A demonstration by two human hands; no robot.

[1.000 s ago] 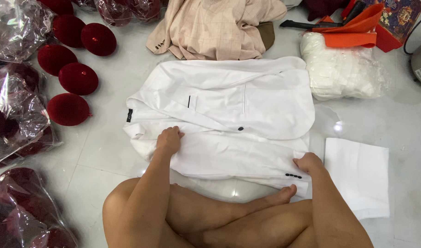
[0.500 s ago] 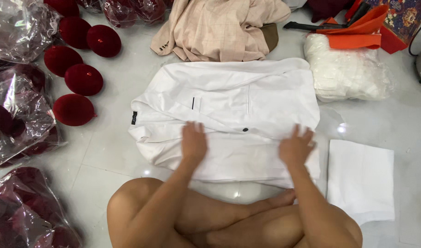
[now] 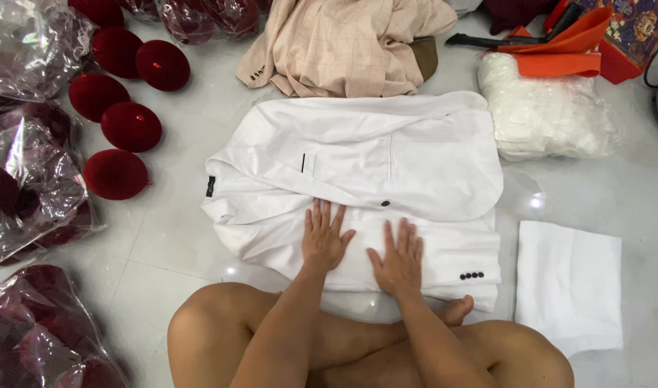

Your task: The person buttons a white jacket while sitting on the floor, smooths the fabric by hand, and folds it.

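Observation:
A white jacket [image 3: 386, 154] lies folded flat on the pale tiled floor in front of my crossed legs. Its near sleeve runs across the front, with black cuff buttons [image 3: 471, 275] at the right end. My left hand [image 3: 325, 236] rests palm down on that sleeve, fingers spread. My right hand [image 3: 398, 260] lies flat beside it, a little nearer to me, also with fingers apart. Neither hand grips the cloth.
A folded white cloth [image 3: 570, 284] lies to the right. A bag of white fabric [image 3: 548, 108] and orange items [image 3: 555, 50] sit at back right. A beige checked jacket [image 3: 343, 43] lies behind. Dark red velvet domes [image 3: 117, 172] and clear bags [image 3: 27, 187] of them line the left.
Both hands have come from the sleeve's outer ends to its middle, opening flat. The right hand moved left off the cuff, uncovering the buttons.

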